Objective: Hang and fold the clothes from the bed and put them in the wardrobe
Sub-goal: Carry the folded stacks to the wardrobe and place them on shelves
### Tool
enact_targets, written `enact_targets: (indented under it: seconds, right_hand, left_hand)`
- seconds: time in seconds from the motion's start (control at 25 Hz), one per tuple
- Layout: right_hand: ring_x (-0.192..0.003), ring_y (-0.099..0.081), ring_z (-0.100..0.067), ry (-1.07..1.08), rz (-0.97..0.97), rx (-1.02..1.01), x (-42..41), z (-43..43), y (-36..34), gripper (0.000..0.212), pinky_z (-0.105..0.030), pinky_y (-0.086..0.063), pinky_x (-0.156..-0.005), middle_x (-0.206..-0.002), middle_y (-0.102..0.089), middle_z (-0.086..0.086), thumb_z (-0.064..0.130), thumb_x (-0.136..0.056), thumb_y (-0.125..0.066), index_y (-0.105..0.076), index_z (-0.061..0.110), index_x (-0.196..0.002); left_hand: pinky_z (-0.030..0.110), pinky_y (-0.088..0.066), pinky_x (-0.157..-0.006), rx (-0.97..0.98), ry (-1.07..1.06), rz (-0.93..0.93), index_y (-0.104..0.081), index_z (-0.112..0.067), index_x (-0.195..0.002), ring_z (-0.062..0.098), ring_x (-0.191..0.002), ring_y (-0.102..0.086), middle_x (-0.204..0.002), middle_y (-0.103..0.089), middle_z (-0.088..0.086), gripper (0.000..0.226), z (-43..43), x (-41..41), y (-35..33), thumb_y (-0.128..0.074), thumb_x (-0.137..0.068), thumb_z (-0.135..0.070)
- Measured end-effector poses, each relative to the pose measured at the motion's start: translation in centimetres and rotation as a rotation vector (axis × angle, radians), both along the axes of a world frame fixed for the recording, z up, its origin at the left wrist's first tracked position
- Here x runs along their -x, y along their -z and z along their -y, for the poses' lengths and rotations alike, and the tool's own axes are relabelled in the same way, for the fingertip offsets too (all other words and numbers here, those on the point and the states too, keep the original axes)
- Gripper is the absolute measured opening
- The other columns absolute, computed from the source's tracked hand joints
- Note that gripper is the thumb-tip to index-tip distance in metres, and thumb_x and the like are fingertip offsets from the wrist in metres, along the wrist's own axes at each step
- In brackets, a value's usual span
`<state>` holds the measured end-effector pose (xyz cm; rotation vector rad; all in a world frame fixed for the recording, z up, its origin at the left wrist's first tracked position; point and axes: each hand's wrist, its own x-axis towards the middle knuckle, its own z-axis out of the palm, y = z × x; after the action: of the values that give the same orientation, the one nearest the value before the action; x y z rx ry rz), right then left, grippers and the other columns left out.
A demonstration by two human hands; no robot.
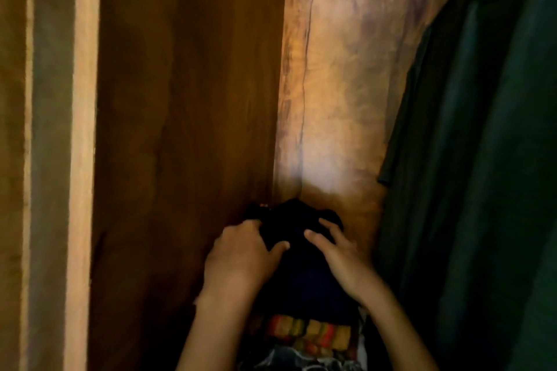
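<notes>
Wardrobe point(187, 99) interior, wooden walls. Green garment point(482, 159) hangs at right. Dark folded garment point(301, 274) sits low in the far corner, atop striped cloth point(304, 331) (blurred). Left hand point(241, 253) grips its left edge, fingers curled; right hand point(340, 259) rests on it, fingers spread.

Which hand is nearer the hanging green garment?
Right. The right hand lies on the dark folded garment, just beside the green garment; the left hand grips it farther left, by the wardrobe wall.
</notes>
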<state>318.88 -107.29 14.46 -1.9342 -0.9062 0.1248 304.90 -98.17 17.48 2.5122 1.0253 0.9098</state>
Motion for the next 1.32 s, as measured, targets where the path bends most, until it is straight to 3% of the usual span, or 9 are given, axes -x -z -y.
enact_targets:
  seconds: [0.08,0.12,0.2,0.36,0.52,0.76,0.92,1.08,1.32]
  right_hand:
    - [-0.142,-0.021,-0.022,0.075,0.256,-0.020,0.5,1.0,-0.2,0.057,-0.033,-0.019,-0.115,-0.155,-0.022,0.000,0.067,-0.084,-0.045,-0.045,0.041,-0.135]
    - [-0.140,-0.023,-0.016,0.033,0.310,-0.107,0.7,1.2,-0.3,0.050,-0.027,-0.019,-0.112,-0.152,-0.027,0.003,0.060,-0.088,-0.047,-0.051,0.036,-0.131]
    - [-0.135,-0.031,-0.007,-0.081,0.389,-0.118,1.5,1.0,0.2,0.044,-0.020,-0.021,-0.109,-0.142,-0.044,0.010,0.054,-0.091,-0.041,-0.059,0.031,-0.124]
    - [-0.113,-0.049,-0.004,-0.040,0.639,0.075,1.7,-0.9,3.1,0.079,-0.021,-0.032,-0.099,-0.119,-0.059,0.017,0.064,-0.071,-0.005,-0.062,0.034,-0.116]
    - [-0.112,-0.050,-0.006,-0.031,0.651,0.052,1.4,-0.9,3.4,0.077,-0.028,-0.036,-0.099,-0.118,-0.060,0.016,0.063,-0.073,-0.006,-0.062,0.033,-0.118]
    - [-0.126,-0.042,-0.010,0.061,0.553,-0.250,1.9,0.2,3.9,0.067,-0.030,-0.033,-0.108,-0.125,-0.055,0.007,0.065,-0.080,-0.030,-0.064,0.023,-0.119]
    - [-0.134,-0.035,-0.010,0.066,0.530,-0.261,2.3,0.7,3.8,0.070,-0.029,-0.029,-0.111,-0.135,-0.050,0.006,0.067,-0.080,-0.028,-0.059,0.023,-0.126]
    - [-0.128,-0.043,-0.013,0.059,0.501,-0.280,2.9,1.0,3.1,0.066,-0.033,-0.035,-0.109,-0.131,-0.053,0.003,0.064,-0.081,-0.033,-0.062,0.021,-0.122]
    - [-0.116,-0.053,-0.013,0.116,0.467,-0.252,6.4,2.2,2.0,0.031,-0.013,-0.035,-0.093,-0.121,-0.059,-0.001,0.031,-0.095,-0.055,-0.063,0.012,-0.119]
  left_hand:
    - [0.026,-0.038,-0.099,-0.321,0.016,0.156,-0.045,-0.027,-0.134,0.018,-0.125,-0.042,-0.136,-0.042,0.000,0.045,1.1,0.3,0.6,-0.046,-0.093,-0.045]
    - [0.024,-0.032,-0.103,-0.352,0.139,0.222,-0.045,-0.027,-0.135,0.015,-0.130,-0.037,-0.140,-0.040,-0.002,0.044,1.0,0.0,1.2,-0.040,-0.095,-0.045]
    - [0.017,-0.025,-0.104,-0.238,0.339,0.228,-0.049,-0.026,-0.132,0.008,-0.131,-0.037,-0.140,-0.047,-0.005,0.050,0.3,-0.6,2.6,-0.027,-0.095,-0.050]
    - [0.010,-0.022,-0.099,-0.058,0.273,0.167,-0.047,-0.024,-0.135,0.006,-0.133,-0.037,-0.143,-0.045,-0.007,0.041,-1.1,-1.2,6.0,-0.032,-0.100,-0.038]
    - [0.014,-0.029,-0.094,-0.003,0.279,0.160,-0.047,-0.023,-0.135,0.010,-0.129,-0.042,-0.140,-0.048,-0.005,0.040,-1.0,-1.4,5.8,-0.032,-0.100,-0.036]
    - [0.017,-0.033,-0.089,-0.135,0.255,0.344,-0.056,-0.018,-0.125,0.014,-0.118,-0.051,-0.127,-0.058,0.001,0.036,0.2,-0.9,5.4,-0.038,-0.099,-0.035]
    - [0.020,-0.036,-0.089,-0.185,0.246,0.387,-0.057,-0.019,-0.123,0.014,-0.116,-0.051,-0.125,-0.059,0.000,0.036,0.5,-0.8,4.8,-0.039,-0.098,-0.037]
    - [0.026,-0.039,-0.092,-0.196,0.227,0.438,-0.061,-0.015,-0.118,0.017,-0.117,-0.051,-0.121,-0.061,0.003,0.034,0.8,-0.3,4.5,-0.045,-0.096,-0.035]
    - [0.030,-0.043,-0.088,-0.138,0.279,0.518,-0.064,-0.010,-0.114,0.023,-0.109,-0.056,-0.114,-0.064,0.008,0.031,1.3,2.3,4.3,-0.056,-0.090,-0.027]
